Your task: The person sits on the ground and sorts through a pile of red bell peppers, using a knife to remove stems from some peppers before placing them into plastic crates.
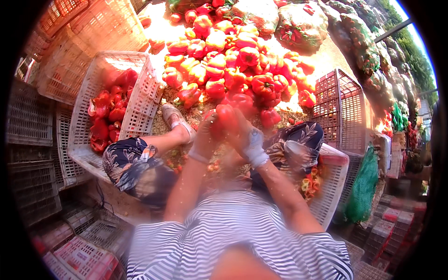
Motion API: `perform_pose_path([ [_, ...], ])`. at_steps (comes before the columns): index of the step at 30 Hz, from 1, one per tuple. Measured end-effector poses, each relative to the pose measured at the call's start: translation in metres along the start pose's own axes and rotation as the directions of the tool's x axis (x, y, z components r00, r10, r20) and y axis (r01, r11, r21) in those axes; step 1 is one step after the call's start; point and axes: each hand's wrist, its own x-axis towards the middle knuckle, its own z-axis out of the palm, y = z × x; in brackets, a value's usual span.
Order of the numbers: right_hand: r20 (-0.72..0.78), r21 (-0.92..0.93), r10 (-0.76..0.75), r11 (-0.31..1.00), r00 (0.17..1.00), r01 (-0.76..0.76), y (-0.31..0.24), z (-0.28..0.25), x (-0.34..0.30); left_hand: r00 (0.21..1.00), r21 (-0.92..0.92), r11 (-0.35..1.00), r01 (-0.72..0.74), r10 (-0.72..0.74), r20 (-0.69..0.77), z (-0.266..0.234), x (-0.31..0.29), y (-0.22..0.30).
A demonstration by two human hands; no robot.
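Between my two hands, in front of my lap, is a red bell pepper (226,116), slightly blurred. My left hand (205,140) is closed around its left side. On the other side, my right hand (246,136) closes on the same pepper; any tool in it cannot be made out. Both hands wear pale gloves with white cuffs. Just past them lies a large heap of red bell peppers (215,87) on the ground. At my left, a white plastic crate (144,100) holds torn or opened red peppers (112,109).
Beside my right leg, a white crate (333,175) contains pepper cores and scraps (310,184). A reddish crate (338,109) stands farther right, near green netting (364,186). Filled net sacks (303,25) lie beyond the heap. Stacked crates (30,116) line the left.
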Motion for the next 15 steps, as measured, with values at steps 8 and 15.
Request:
perform_pose_path([
  [8,-0.153,0.19,0.047,0.982,0.987,-0.017,0.008,0.029,-0.002,0.986,0.11,0.98,-0.167,0.169,-0.006,-0.015,0.003,-0.015],
  [15,0.128,0.447,0.169,0.87,0.977,-0.209,0.006,0.014,0.012,0.991,0.118,0.989,-0.083,0.069,0.116,-0.045,0.005,0.0],
])
